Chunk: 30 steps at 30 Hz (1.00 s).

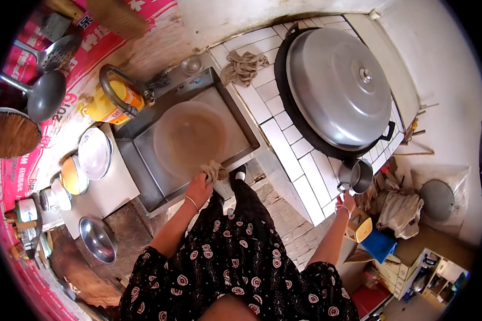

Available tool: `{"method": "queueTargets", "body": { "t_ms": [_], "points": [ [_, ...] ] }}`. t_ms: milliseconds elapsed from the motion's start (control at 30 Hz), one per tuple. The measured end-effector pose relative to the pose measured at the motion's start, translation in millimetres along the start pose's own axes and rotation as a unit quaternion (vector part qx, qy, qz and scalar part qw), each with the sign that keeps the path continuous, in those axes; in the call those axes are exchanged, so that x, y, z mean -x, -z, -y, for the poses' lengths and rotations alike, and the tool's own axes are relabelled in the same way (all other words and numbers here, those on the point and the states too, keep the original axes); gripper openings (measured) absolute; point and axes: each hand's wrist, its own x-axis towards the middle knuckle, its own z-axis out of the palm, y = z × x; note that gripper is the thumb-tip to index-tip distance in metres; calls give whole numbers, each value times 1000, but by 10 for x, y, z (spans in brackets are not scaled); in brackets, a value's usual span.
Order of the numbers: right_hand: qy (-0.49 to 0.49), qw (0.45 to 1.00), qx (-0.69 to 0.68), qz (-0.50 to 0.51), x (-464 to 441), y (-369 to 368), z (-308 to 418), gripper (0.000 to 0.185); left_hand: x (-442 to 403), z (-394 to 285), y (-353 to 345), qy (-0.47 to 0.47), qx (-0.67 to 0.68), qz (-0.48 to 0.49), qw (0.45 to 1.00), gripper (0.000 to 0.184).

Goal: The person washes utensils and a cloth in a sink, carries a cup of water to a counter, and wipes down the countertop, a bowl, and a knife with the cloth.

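My left hand (199, 188) is closed on a crumpled beige cloth (214, 170) at the near rim of the sink (154, 188). Inside the sink, a large translucent basin (190, 136) holds brownish, cloudy water. Out to the right, my right hand (346, 204) has its fingers at the handle end of a small metal pot (360, 176), which sits by the edge of the white tiled stove top (313, 176). The fingers look curled around that handle. Just beyond the pot stands a big black wok (289, 115) under a domed aluminium lid (337, 88).
Another brown rag (243, 68) lies on the tiles behind the sink. At the left are a curved faucet (110, 83), a yellow bottle (104, 107), stacked bowls (95, 152) and a steel bowl (97, 239). Ladles (46, 96) hang on the wall. A cabinet (412, 275) stands lower right.
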Motion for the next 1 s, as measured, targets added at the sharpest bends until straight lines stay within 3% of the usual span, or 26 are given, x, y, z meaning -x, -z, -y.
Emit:
{"method": "queueTargets", "body": {
  "t_ms": [100,200,300,400,500,600,667,767,1000],
  "points": [
    [12,985,-157,67,-338,-56,-264,20,-39,47,-13,8,19,37,999,34],
    [35,958,-234,160,165,-280,-69,17,-25,-13,-3,3,-8,5,1000,29],
    [15,923,-294,249,31,-304,-200,14,-9,-59,28,-8,-11,-14,1000,30],
    [32,918,-292,267,266,-331,-296,12,-19,-16,29,-3,4,24,1000,37],
    [58,931,-246,264,449,-292,-451,15,-13,-11,22,30,-2,48,998,37],
    [81,956,-124,254,1040,-398,-329,12,-17,11,38,-56,65,-34,996,31],
    [64,955,-87,276,1212,-494,-343,13,-21,-97,138,-15,61,-3,998,28],
    [70,936,-66,339,1440,-678,-332,13,8,24,52,27,32,-2,999,28],
    [202,869,179,414,1972,-1363,7,20,14,1,95,7,79,25,997,33]
  ]
}}
